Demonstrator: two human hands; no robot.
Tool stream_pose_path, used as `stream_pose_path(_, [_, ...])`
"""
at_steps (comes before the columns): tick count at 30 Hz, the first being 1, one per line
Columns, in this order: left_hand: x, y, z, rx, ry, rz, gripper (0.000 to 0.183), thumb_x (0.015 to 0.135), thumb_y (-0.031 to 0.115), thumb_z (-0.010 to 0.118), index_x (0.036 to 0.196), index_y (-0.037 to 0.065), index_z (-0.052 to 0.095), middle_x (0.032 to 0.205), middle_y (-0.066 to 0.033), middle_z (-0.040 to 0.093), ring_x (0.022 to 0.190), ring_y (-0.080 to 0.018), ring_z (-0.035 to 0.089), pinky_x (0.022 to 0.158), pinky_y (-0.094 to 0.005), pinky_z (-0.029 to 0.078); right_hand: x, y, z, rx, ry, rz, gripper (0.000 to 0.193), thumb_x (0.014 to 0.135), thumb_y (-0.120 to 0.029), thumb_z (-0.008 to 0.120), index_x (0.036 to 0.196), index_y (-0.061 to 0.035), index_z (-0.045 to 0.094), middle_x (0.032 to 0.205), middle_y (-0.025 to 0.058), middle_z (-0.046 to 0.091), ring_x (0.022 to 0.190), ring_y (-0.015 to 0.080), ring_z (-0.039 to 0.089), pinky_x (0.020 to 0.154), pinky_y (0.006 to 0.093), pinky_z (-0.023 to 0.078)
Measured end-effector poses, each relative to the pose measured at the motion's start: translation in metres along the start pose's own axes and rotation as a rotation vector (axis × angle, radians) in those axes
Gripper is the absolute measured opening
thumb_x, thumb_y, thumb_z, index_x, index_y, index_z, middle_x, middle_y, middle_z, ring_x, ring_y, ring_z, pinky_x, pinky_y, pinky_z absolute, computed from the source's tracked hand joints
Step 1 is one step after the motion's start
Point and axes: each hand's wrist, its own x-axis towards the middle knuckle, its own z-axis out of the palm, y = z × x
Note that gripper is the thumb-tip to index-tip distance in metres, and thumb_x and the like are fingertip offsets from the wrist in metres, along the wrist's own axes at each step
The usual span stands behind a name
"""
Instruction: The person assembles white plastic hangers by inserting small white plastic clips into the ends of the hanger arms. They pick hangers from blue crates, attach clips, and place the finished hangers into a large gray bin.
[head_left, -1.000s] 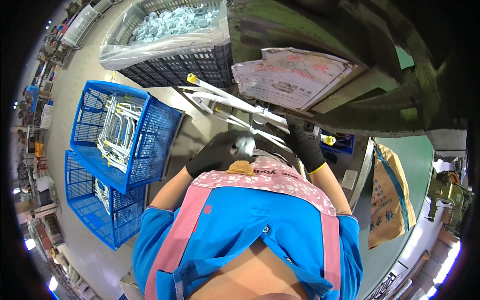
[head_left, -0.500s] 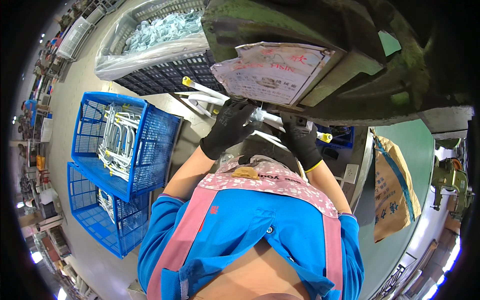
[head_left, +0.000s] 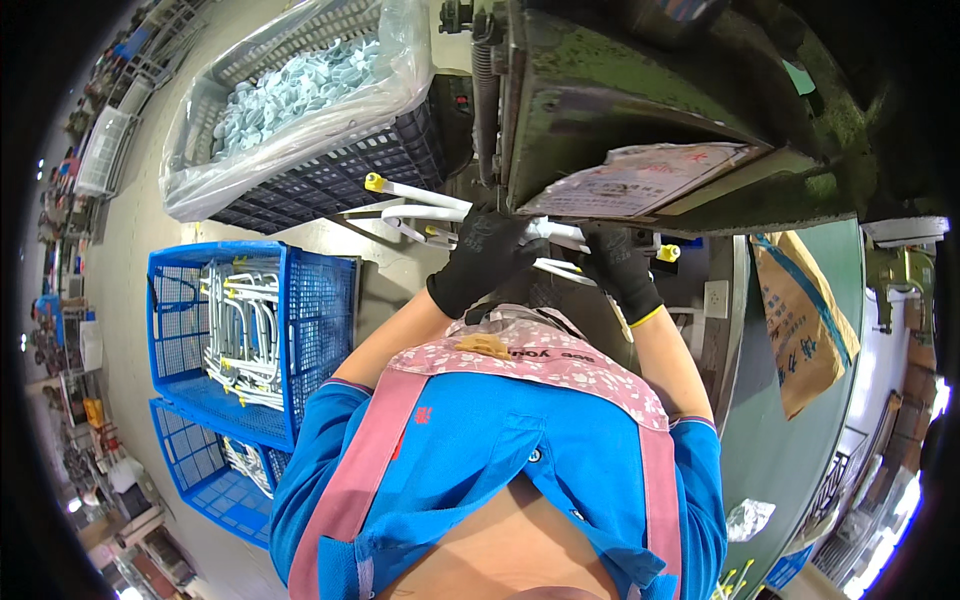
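Observation:
A white tubular frame (head_left: pixel 425 196) with yellow end caps lies crosswise just under the front of a worn green machine (head_left: pixel 600 110). My left hand (head_left: pixel 485 255), in a black glove, is closed round the frame near its middle. My right hand (head_left: pixel 620 270), gloved alike, grips the tube further right, close to its right yellow cap (head_left: pixel 668 253). A pale fitting shows on the tube between my hands. The machine's lower edge hangs directly above and hides part of the frame. My fingertips are partly hidden behind the tubes.
A black crate (head_left: pixel 340 175) lined with clear plastic holds many pale blue plastic parts (head_left: pixel 290 100) at the upper left. Two stacked blue crates (head_left: pixel 310 330) of white bent tubes stand left. On the right, a brown paper sack (head_left: pixel 800 320) lies on a green tabletop (head_left: pixel 760 440).
My view has turned, so the machine and the crates sit differently in the picture. Both hands remain on the frame, which stays under the machine.

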Motion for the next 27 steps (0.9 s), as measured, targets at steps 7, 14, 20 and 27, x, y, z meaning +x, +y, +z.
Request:
stream_pose_path(7, [-0.001,-0.017,-0.012,0.081,0.006,0.034,0.049,0.071,0.023,0.078,0.113,0.004,0.060,0.111,-0.0198,0.061,0.105,-0.0376,0.056,0.090,-0.0431,0.045,0.002,0.000,0.007,-0.091,0.113,0.044,0.033,0.067,-0.032,0.075,0.094,-0.0141,0.066,0.083,0.0104,0.066,0.078,0.0319,0.063,0.069,0.0418,0.050])
stream_pose_path(14, [-0.011,-0.095,-0.060,0.414,-0.026,0.115,0.032,0.068,0.016,0.069,0.097,0.005,0.064,0.076,-0.0111,0.061,0.074,-0.0317,0.059,0.069,-0.0436,0.044,0.006,-0.014,-0.008,-0.224,-0.010,0.169,0.034,0.063,-0.033,0.076,0.093,-0.0188,0.073,0.074,0.0101,0.066,0.069,0.0303,0.064,0.062,0.0386,0.051])
stream_pose_path(20, [-0.016,-0.101,-0.049,0.499,0.051,0.160,0.013,0.069,0.013,0.065,0.081,0.009,0.061,0.068,-0.0101,0.054,0.069,-0.0304,0.056,0.064,-0.0433,0.041,0.019,-0.035,-0.021,-0.137,0.005,0.260,0.036,0.062,-0.032,0.075,0.096,-0.0214,0.073,0.079,0.0077,0.067,0.071,0.0284,0.065,0.064,0.0377,0.051])
stream_pose_path(27, [-0.011,-0.098,-0.053,0.519,0.089,0.213,0.013,0.068,0.023,0.068,0.067,0.012,0.062,0.062,-0.0084,0.059,0.062,-0.0279,0.059,0.060,-0.0425,0.043,0.019,-0.041,-0.024,-0.158,-0.008,0.285,0.034,0.061,-0.032,0.076,0.094,-0.0211,0.072,0.078,0.0079,0.067,0.071,0.0288,0.064,0.062,0.0380,0.050])
